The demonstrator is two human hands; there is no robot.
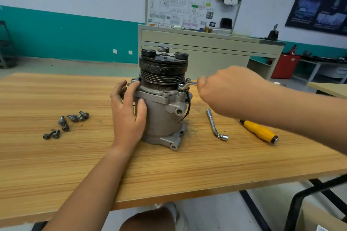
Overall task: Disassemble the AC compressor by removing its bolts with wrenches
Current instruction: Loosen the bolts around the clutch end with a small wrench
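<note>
A grey AC compressor [161, 110] with a black pulley on top stands upright in the middle of the wooden table [75, 165]. My left hand [128, 112] wraps round its left side, thumb in front on the body. My right hand [225, 90] grips the handle of a small silver wrench [188, 85]. The wrench's head sits on a bolt [180, 86] on the right of the compressor's upper flange. A black wire hangs down the body below that bolt.
Several loose dark bolts [65, 124] lie on the table to the left. An L-shaped socket wrench [216, 124] and a yellow-handled screwdriver [260, 131] lie to the right. A grey cabinet [206, 50] with a wiring board stands behind the table.
</note>
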